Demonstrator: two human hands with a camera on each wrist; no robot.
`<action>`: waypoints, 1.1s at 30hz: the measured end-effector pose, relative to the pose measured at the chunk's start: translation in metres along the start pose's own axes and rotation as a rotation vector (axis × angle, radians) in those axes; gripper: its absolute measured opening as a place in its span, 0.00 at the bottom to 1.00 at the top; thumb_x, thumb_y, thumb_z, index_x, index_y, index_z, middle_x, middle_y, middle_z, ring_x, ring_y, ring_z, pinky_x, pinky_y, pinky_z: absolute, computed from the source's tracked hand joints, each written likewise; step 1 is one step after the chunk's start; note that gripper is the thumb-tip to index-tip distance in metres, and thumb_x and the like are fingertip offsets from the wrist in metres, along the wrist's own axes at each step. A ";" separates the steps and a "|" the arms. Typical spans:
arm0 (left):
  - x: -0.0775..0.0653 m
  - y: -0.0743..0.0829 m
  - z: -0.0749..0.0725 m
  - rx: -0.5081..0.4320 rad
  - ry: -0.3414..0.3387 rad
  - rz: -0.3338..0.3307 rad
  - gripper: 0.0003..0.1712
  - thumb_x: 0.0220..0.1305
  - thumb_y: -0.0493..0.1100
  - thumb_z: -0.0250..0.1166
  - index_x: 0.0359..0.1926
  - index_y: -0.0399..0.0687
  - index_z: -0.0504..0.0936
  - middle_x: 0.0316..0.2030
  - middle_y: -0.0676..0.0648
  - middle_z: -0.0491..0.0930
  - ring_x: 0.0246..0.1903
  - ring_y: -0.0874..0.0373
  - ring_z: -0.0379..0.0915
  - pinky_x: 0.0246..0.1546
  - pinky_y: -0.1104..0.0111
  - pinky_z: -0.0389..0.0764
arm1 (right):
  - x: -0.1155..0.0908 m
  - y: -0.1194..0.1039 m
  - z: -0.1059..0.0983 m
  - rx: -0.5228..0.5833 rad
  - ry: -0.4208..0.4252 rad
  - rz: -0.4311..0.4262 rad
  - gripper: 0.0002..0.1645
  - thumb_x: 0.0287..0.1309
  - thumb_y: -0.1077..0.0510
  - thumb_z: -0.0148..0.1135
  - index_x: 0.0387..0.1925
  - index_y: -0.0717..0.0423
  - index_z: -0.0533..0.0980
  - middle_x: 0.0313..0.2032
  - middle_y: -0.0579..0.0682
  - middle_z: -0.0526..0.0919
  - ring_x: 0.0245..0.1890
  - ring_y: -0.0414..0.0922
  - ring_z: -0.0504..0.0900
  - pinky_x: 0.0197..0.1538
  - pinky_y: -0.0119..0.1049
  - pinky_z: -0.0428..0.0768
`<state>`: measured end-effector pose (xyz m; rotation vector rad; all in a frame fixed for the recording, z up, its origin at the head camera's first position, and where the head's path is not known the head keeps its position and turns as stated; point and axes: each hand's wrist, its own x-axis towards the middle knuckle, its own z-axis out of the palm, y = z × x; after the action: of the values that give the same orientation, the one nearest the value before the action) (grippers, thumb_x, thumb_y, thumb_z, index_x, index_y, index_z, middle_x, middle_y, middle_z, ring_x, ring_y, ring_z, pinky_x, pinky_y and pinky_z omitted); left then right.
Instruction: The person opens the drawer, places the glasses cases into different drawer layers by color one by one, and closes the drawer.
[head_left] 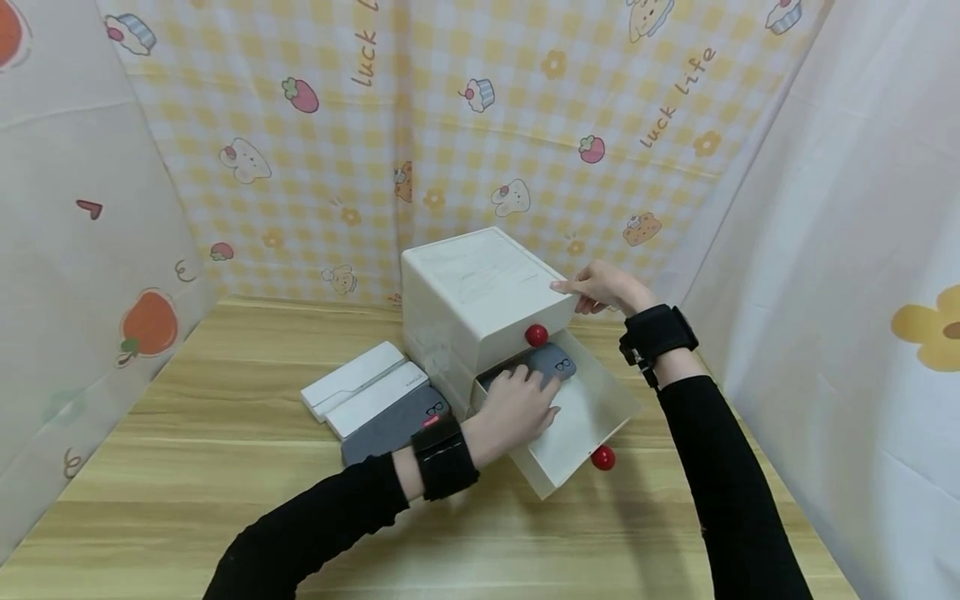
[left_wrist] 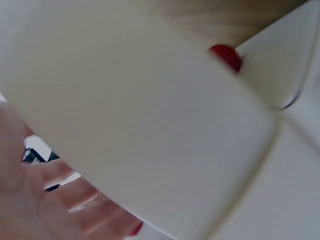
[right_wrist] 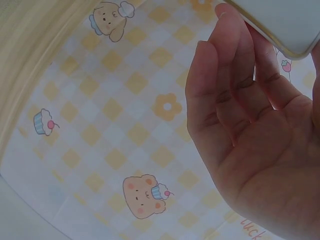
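Note:
A white two-drawer box [head_left: 487,275] stands on the table with its lower drawer [head_left: 592,408] pulled out. Inside that drawer, towards the back, lies a grey-blue glasses case [head_left: 551,360]. My left hand [head_left: 517,412] reaches over the drawer's side wall, its fingertips at the case; the left wrist view shows its loosely extended fingers [left_wrist: 75,200] partly hidden behind a white wall. At the box's top right front corner, my right hand [head_left: 606,287] grips the edge, thumb on top and fingers below. Its curled fingers [right_wrist: 235,65] meet the white edge in the right wrist view.
Left of the box lie a white carton [head_left: 352,379], a white box with dark lettering [head_left: 378,398] and a second grey glasses case [head_left: 393,425]. Red round knobs mark the upper drawer [head_left: 536,335] and lower drawer [head_left: 603,457]. Printed cloth [head_left: 480,150] hangs behind the table.

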<state>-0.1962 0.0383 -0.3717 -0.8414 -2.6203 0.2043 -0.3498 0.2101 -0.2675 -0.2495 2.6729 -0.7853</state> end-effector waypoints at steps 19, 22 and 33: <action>-0.086 -0.072 0.039 -0.217 0.638 0.085 0.17 0.67 0.47 0.50 0.32 0.42 0.81 0.26 0.49 0.81 0.24 0.59 0.75 0.26 0.72 0.77 | 0.001 -0.001 -0.002 -0.011 -0.005 0.001 0.33 0.62 0.38 0.55 0.43 0.68 0.79 0.19 0.47 0.79 0.21 0.39 0.75 0.32 0.31 0.75; -0.097 -0.081 0.052 -0.153 0.518 0.006 0.14 0.60 0.49 0.60 0.37 0.42 0.80 0.29 0.48 0.80 0.26 0.56 0.75 0.25 0.70 0.77 | 0.001 -0.001 -0.002 -0.015 -0.005 0.009 0.33 0.62 0.38 0.55 0.41 0.67 0.79 0.19 0.47 0.78 0.21 0.39 0.75 0.32 0.32 0.76; -0.128 -0.107 0.081 -0.098 0.012 -0.238 0.37 0.54 0.65 0.63 0.57 0.46 0.74 0.41 0.39 0.75 0.36 0.47 0.69 0.25 0.62 0.71 | 0.001 -0.001 -0.001 -0.010 -0.009 0.003 0.32 0.62 0.38 0.55 0.41 0.66 0.79 0.21 0.49 0.80 0.21 0.39 0.75 0.33 0.32 0.76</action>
<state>-0.1894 -0.1256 -0.4589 -0.5514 -2.7082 0.0063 -0.3508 0.2095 -0.2659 -0.2508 2.6690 -0.7685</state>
